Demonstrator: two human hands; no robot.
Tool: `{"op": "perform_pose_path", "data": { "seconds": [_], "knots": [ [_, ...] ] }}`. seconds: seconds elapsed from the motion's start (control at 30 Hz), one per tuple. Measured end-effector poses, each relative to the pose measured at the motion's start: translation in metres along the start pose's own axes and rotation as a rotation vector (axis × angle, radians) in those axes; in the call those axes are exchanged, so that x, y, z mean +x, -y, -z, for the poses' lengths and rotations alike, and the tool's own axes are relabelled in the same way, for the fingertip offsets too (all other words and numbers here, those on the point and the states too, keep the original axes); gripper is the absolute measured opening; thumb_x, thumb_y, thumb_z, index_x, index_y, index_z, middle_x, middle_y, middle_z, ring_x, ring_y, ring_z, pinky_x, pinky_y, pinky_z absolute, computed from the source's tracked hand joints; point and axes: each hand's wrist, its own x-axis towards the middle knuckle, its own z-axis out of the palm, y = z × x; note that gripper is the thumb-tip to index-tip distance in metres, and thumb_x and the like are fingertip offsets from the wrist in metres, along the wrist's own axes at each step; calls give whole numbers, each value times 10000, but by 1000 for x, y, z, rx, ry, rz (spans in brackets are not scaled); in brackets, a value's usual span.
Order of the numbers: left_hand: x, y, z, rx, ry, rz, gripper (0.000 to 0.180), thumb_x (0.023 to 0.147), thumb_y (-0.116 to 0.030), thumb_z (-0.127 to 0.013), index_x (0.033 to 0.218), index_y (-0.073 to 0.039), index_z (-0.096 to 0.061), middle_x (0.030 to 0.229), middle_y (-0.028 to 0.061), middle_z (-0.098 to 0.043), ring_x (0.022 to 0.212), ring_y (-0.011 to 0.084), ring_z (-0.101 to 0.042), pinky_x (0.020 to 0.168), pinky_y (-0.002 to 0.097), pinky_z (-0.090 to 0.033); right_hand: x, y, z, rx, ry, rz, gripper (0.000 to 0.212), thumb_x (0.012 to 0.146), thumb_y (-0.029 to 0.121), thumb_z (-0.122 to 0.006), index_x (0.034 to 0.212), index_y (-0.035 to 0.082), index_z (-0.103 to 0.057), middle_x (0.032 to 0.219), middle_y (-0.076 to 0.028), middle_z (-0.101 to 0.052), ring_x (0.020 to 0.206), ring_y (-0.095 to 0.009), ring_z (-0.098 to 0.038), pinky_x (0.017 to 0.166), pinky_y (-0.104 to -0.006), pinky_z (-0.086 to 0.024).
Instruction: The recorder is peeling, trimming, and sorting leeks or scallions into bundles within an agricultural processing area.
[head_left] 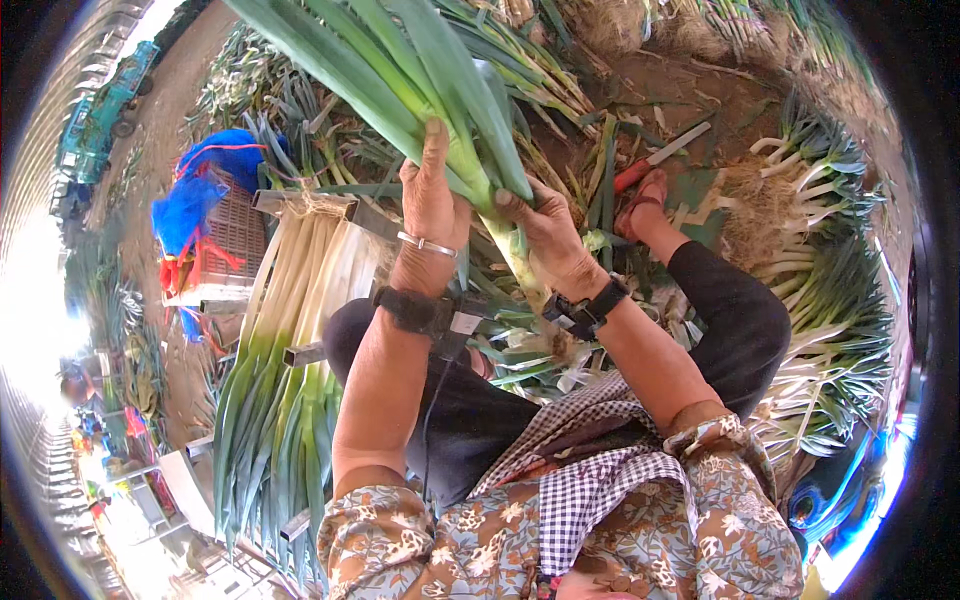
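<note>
A large leek (462, 150) slants across in front of me, its broad green leaves toward the upper left and its pale root end toward my lap. My left hand (435, 205) is closed on its leafy part, thumb laid along the stalk, the other fingers mostly hidden. Lower down, my right hand (548, 235) grips the same leek around the stalk, its fingers partly behind it. To the left, a bundle of leeks (285, 320) tied with string lies on a metal frame (305, 355), white ends away from me.
A red-handled knife (662, 155) lies by my right foot (645, 205). Several leeks with roots (800, 260) are heaped along the right. Beyond the bundle stands a crate (230, 230) with blue netting (205, 185). Leaf scraps (540, 345) litter the ground between my legs.
</note>
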Motion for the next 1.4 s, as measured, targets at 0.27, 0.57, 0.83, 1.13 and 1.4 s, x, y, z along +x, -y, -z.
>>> {"op": "perform_pose_path", "data": {
  "seconds": [0.27, 0.57, 0.83, 1.13, 1.4],
  "knots": [
    [-9, 11, 4, 83, 286, 67, 476, 906, -426, -573, 1135, -13, -521, 844, 82, -599, 736, 201, -593, 687, 360, -507, -3, -15, 22, -4, -414, -221, 142, 891, 124, -583, 862, -15, -571, 777, -104, -632, 636, -235, -618, 574, -356, -505],
    [3, -44, 3, -82, 221, -80, 523, 880, -527, -558, 1040, -31, -526, 776, 111, -599, 687, 178, -579, 586, 293, -478, -160, -47, 232, -1984, 286, -785, 304, 807, 106, -584, 1078, -13, -513, 969, -220, -613, 890, -403, -609, 783, -480, -483],
    [10, -39, 18, -44, 179, -98, 494, 901, -479, -556, 1089, -23, -521, 870, 134, -627, 696, 188, -565, 618, 308, -470, -44, 36, 68, -818, 142, -115, 360, 825, 147, -673, 1119, -7, -534, 1026, -98, -604, 962, -157, -575, 846, -293, -460],
    [2, -29, 7, -158, 304, 25, 432, 924, -430, -543, 1059, -20, -534, 864, 118, -610, 718, 193, -565, 643, 323, -456, -24, 44, 0, -761, 214, -25, 336, 744, 154, -781, 965, 17, -568, 808, -9, -557, 763, -87, -494, 717, -263, -450],
    [0, -20, 3, -47, 169, -60, 377, 886, -335, -635, 1107, -52, -520, 894, 91, -590, 766, 183, -569, 675, 297, -485, -50, 31, -28, -1528, 327, 672, 234, 666, 68, -659, 874, 59, -552, 830, -82, -567, 815, -275, -582, 709, -376, -463]
  ]
}}
